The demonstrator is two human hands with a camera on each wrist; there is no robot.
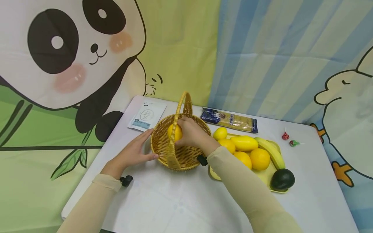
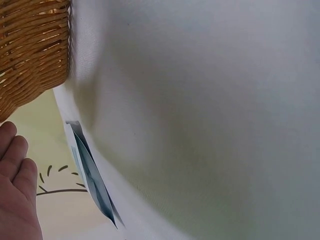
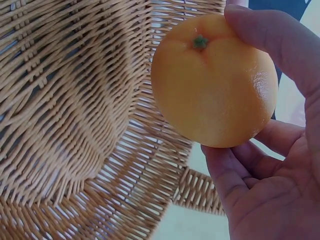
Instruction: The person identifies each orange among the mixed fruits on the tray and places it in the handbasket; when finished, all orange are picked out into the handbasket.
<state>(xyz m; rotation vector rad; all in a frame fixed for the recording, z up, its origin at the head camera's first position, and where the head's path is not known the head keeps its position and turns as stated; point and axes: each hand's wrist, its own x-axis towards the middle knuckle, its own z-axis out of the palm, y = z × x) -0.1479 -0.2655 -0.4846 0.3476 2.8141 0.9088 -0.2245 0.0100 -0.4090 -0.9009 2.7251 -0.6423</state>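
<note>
Right hand (image 1: 191, 131) grips a round yellow-orange fruit (image 3: 212, 85) over a round golden wicker basket (image 1: 187, 157); left hand (image 1: 134, 151) spread opposite, rimside.

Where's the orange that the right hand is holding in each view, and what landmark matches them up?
Head: the orange sits just left of centre, partly behind the handle.
Left wrist: it can't be made out.
Right wrist: above and right of centre, in the right hand.
Shared landmark: the wicker basket, upper left in the left wrist view.

yellow-orange fruit (image 3: 215, 90), green stem spot (image 3: 200, 42); golden-brown woven basket (image 1: 187, 157); pale-yellow tray (image 1: 266, 177); blackish-green avocado (image 1: 282, 179); blue-striped backdrop (image 1: 285, 58)
</note>
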